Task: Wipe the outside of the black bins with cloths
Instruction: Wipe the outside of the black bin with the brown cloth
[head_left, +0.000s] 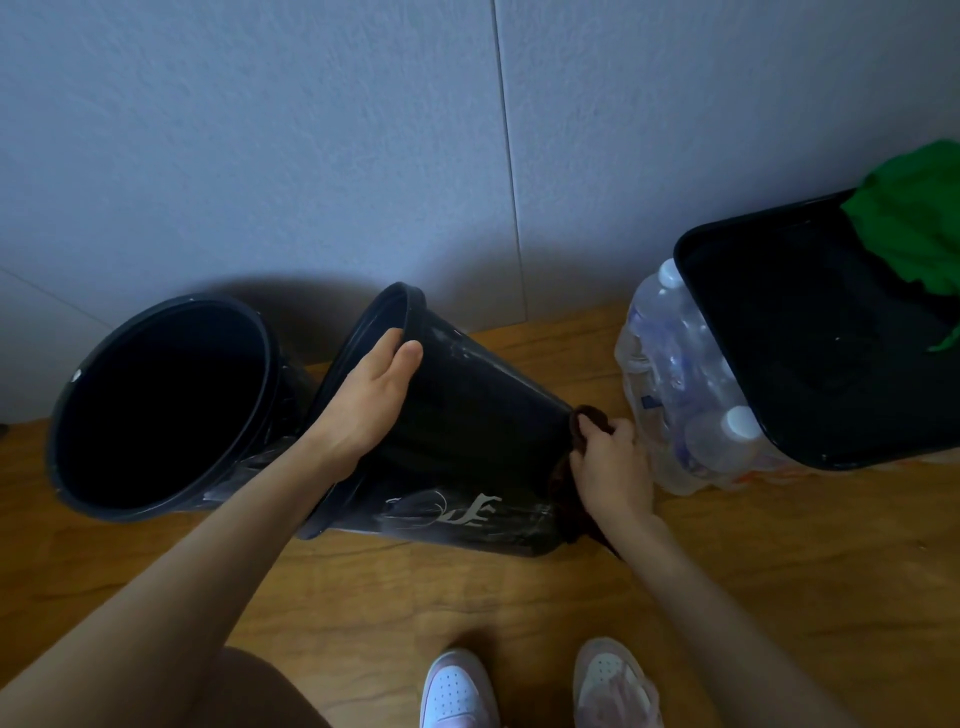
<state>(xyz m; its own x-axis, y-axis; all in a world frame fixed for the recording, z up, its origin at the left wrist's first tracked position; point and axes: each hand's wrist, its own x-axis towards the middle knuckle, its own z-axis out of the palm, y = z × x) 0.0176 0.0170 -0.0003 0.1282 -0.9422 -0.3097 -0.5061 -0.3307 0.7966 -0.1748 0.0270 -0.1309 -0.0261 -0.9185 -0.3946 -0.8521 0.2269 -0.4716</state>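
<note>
Gripping the rim of the tipped bin (483, 415) on the floor (467, 597), our left hand (369, 400) curls fingers inside, thumb outside; our right hand (615, 467) pinches a dark cloth (591, 417) against the bin's base, just beside the bottles (691, 395).

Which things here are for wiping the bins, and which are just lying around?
For the job: tilted bin, held by left hand; round bin beside it; square bin; brown cloth in right hand; green cloth.
Lying about: bottle pack.
</note>
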